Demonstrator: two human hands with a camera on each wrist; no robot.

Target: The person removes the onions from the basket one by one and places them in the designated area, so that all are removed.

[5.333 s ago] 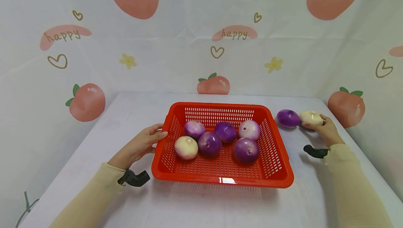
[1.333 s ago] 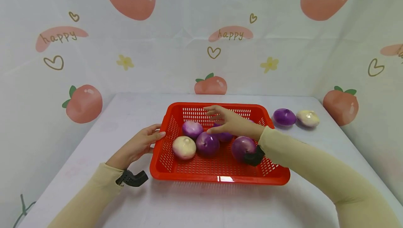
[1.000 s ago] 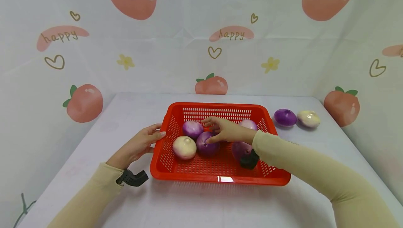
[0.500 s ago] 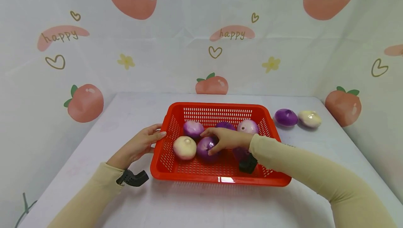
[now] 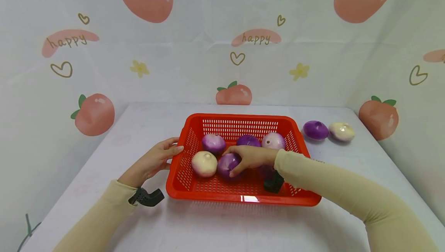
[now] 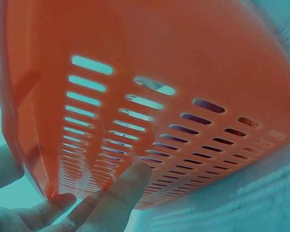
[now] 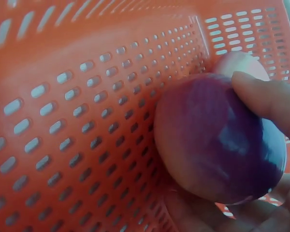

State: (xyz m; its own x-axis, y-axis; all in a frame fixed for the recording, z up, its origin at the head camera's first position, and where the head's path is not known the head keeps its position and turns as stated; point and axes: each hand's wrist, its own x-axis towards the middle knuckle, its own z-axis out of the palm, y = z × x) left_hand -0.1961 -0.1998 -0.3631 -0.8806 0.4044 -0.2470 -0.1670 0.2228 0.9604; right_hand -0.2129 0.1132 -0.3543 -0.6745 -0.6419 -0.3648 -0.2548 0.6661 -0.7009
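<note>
In the head view, my right hand [image 5: 251,156] reaches into a red plastic basket [image 5: 243,198] and grips a purple onion [image 5: 227,166]. Seen from the right wrist, its thumb lies on one side of that glossy onion [image 7: 212,140] with fingers around the other. My left hand [image 5: 153,162] holds the basket's left rim, thumb on the rim. Its fingers [image 6: 121,193] touch the slotted outer wall in the left wrist view. A cream onion [image 5: 204,164] sits left of the gripped one. The right wrist and its black camera partly cover another purple onion [image 5: 265,171].
Also in the basket are a pinkish-purple onion [image 5: 213,143], a dark purple onion [image 5: 248,140] and a pale onion [image 5: 273,141]. Right of the basket, a purple onion [image 5: 315,130] and a cream onion [image 5: 342,132] lie on the white table [image 5: 146,124]. A printed curtain [image 5: 194,66] stands behind.
My right hand has left the cream onion on the table at right, come over the basket, lowered and taken hold of the purple onion. My left hand stays on the rim.
</note>
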